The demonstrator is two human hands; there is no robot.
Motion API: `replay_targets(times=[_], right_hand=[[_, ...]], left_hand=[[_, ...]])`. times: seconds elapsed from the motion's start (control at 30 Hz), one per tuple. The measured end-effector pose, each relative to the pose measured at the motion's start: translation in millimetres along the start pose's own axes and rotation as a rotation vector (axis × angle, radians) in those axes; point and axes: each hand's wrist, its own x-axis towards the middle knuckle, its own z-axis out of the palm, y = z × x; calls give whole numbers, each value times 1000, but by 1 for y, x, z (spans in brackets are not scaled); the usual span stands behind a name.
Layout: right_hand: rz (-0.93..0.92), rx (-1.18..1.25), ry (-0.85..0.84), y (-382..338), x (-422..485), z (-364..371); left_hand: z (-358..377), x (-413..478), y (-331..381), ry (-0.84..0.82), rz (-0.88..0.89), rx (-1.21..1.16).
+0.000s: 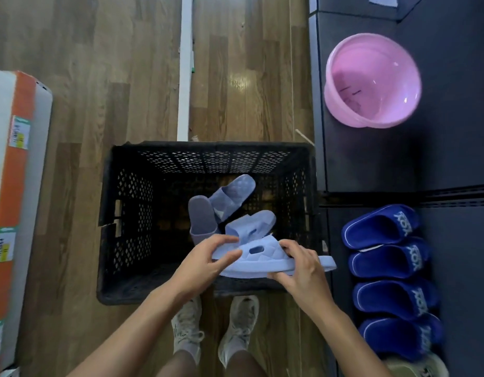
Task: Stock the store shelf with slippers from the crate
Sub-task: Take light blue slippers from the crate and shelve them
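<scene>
One orange-and-white carton (15, 186) stands left of the crate (132, 202). Inside the crate I count three loose pale-blue slippers (235, 191). Over the crate's near rim, the left hand (205, 263) pinches one end of a fourth pale-blue slipper (262, 257), and the right hand (303, 268) grips its other end, fingers curled over strap and sole. Right of the crate I log the dark shelf (366, 164), with four navy slippers (393, 297) in a row and a pink basin (371, 80) farther along.
</scene>
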Motion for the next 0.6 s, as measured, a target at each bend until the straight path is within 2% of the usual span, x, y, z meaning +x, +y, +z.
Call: replay_targets(times=[0.17,0.3,0.5,0.6], right_hand=[[-6,-4,-91,-9,-3,18],[-36,-1,-110,-13,5,34],[-77,30,-224,-13,18,48],[-74,186,-296,-9,23,43]], left_hand=[[4,8,-2,-51,-110,97],[-3,11,-19,-207,-139,210],[-8,16,-40,-175,-116,242],[-13,11,-55,-171,-125,266]])
